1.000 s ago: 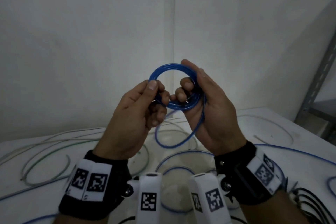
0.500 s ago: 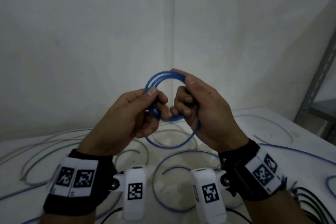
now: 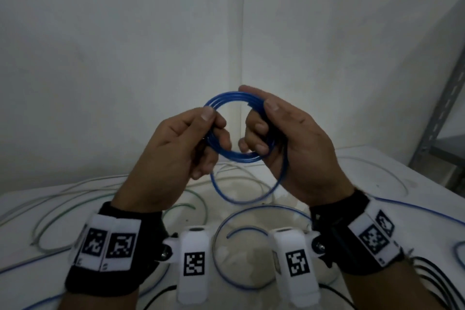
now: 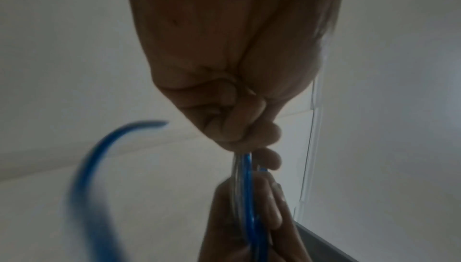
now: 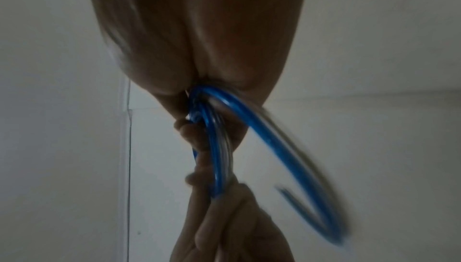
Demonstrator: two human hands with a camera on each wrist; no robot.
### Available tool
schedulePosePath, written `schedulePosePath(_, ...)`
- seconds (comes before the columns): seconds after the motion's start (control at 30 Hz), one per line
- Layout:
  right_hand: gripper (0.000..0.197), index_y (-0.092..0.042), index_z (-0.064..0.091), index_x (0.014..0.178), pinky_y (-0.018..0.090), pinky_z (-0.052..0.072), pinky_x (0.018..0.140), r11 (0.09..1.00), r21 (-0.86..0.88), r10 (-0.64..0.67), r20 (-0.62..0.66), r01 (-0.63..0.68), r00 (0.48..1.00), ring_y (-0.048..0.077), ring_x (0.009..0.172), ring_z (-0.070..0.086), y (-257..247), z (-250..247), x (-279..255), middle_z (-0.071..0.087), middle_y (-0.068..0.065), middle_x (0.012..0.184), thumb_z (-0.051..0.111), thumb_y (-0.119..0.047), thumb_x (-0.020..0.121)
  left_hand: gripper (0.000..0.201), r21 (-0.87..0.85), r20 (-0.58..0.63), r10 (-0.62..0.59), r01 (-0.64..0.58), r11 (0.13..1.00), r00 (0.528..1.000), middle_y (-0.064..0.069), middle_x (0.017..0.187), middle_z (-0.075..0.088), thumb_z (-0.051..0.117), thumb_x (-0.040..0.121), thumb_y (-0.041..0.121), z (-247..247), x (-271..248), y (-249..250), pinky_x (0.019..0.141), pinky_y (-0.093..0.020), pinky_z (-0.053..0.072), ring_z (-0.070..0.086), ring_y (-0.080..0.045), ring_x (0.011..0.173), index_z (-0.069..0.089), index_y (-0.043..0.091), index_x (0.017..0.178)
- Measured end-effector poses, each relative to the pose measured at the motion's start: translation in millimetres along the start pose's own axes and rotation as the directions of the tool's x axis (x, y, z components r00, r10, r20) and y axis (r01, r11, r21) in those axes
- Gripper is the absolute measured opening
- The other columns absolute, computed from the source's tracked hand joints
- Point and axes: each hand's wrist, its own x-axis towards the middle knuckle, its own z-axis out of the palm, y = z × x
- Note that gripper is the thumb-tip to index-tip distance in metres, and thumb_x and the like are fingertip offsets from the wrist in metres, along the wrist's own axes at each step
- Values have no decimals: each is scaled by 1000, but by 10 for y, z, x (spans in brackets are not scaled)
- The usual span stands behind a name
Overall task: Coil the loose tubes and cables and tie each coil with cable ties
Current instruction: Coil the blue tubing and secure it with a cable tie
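While both hands grip the blue tube coil (image 3: 239,131), left hand (image 3: 181,151), right hand (image 3: 297,148), wrist views catch its blurry loose end (image 4: 99,167), head view shows cables on the table (image 3: 377,184).

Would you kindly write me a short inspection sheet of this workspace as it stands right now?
Surface: white table, scuffed.
Job's things: blue tube coil held in the air above the table, a loose tail hanging below it; no cable tie seen.
Clutter: nothing seen.
Hands: left hand pinches the coil's left side; right hand grips its right side.
Cables: loose pale tubes, blue tubes and black cables lie uncoiled on the table.
Surroundings: white wall corner; grey metal shelf at right.
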Motion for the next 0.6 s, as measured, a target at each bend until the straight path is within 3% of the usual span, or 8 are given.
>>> schedulePosePath(0.1,39,-2,56,139,32,48,63,1000,-19,11,-18,-11,1000,16,56,35,40,0,4,35,2,72,38,-18,109,34,-14,45,-30,31,999,999,-13,74,65,47,100,35,3,-10,-2,36,-18,26,36,-14,36,65,8,90)
schedulePosePath(0.2,35,-4,64,133,31,45,59,953,-272,142,30,-129,989,15,54,30,5,-87,-31,31,-1,67,40,-16,110,33,222,106,-109,83,972,988,-14,69,68,53,98,38,-100,-36,55,37,-17,28,34,-15,35,72,14,86)
schedulePosePath(0.23,35,-4,64,132,30,44,58,948,-287,157,35,-140,987,15,54,30,-2,-84,-40,32,-2,66,40,-16,109,32,250,101,-104,76,965,989,-13,67,68,52,96,36,-102,-42,69,36,-17,28,33,-15,36,72,14,86)
schedulePosePath(0.4,42,-4,58,137,31,45,58,999,-4,50,-14,-50,999,15,53,35,47,66,-8,37,2,71,47,-23,101,32,159,-44,76,-68,985,996,-8,68,64,47,99,31,12,-6,26,39,-20,28,34,-13,36,65,6,91)
schedulePosePath(0.47,40,-4,60,135,31,45,55,998,-48,48,-15,-49,999,15,50,31,66,43,-10,31,2,67,47,-22,102,32,134,-14,19,-17,991,1000,-10,66,65,49,97,34,-14,-18,27,39,-20,27,35,-15,35,67,8,92)
schedulePosePath(0.53,34,-5,65,130,31,42,52,975,-206,88,17,-83,996,15,48,28,69,-7,-21,29,3,63,45,-18,106,31,205,97,-96,75,976,991,-14,65,66,50,97,34,-54,-43,53,37,-19,29,37,-18,33,70,10,94)
schedulePosePath(0.6,32,-7,68,126,30,41,51,951,-291,117,30,-103,993,15,49,28,64,-18,-28,32,2,62,44,-16,108,31,273,150,-133,89,958,980,-13,63,65,48,99,32,-57,-51,60,37,-19,30,36,-17,34,69,10,95)
